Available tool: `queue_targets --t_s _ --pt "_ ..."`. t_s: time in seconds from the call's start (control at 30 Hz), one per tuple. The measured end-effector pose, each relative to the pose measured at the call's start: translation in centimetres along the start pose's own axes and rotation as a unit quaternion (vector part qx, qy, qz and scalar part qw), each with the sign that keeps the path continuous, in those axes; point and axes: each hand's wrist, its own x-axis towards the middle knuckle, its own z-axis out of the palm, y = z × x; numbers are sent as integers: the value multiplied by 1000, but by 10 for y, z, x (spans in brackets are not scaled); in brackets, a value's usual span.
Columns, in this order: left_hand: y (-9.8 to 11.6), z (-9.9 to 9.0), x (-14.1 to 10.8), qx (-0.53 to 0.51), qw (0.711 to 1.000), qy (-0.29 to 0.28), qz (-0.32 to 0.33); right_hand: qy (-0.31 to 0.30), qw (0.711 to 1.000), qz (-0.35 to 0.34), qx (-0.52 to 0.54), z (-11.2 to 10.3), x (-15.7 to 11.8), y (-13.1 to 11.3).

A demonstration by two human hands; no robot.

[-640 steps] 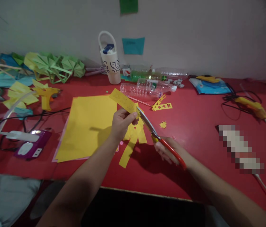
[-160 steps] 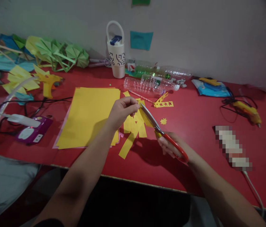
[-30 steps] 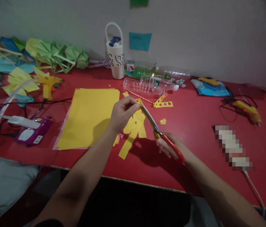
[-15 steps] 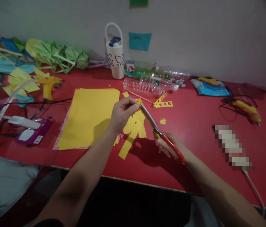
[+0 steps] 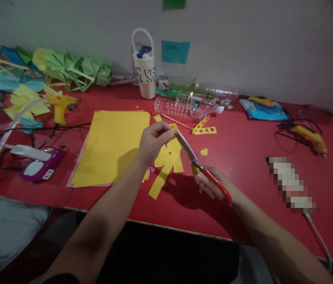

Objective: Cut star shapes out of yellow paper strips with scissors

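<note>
My right hand [image 5: 209, 182] is closed round the red handles of a pair of scissors [image 5: 189, 150], whose blades point up and to the left. The blade tips meet a small piece of yellow paper [image 5: 174, 127] pinched in the fingertips of my left hand [image 5: 156, 142]. How much of that piece lies between the blades is hard to see. Below the hands lie several yellow paper strips [image 5: 160, 182]. Left of them is a stack of yellow sheets [image 5: 111, 146], partly under my left forearm. A small yellow star-like cutout [image 5: 204, 152] rests right of the blades.
Behind my hands lie clear plastic bottles [image 5: 181, 105], a pencil [image 5: 175, 121] and strips with star holes [image 5: 204, 129]. A white tumbler [image 5: 144, 71] stands by the wall. Glue guns [image 5: 61, 108] and a purple power strip [image 5: 43, 163] lie left; another person's arm shows at the left edge.
Almost nothing differs. The scissors and my right hand have shifted very slightly, while my left hand keeps its pinch in the same place.
</note>
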Motion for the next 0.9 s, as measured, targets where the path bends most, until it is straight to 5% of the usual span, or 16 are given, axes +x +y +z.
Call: queue_targets --t_s 0.9 --pt "-2 -3 0 -7 1000 -11 6 11 1000 27 8 2 -2 -9"
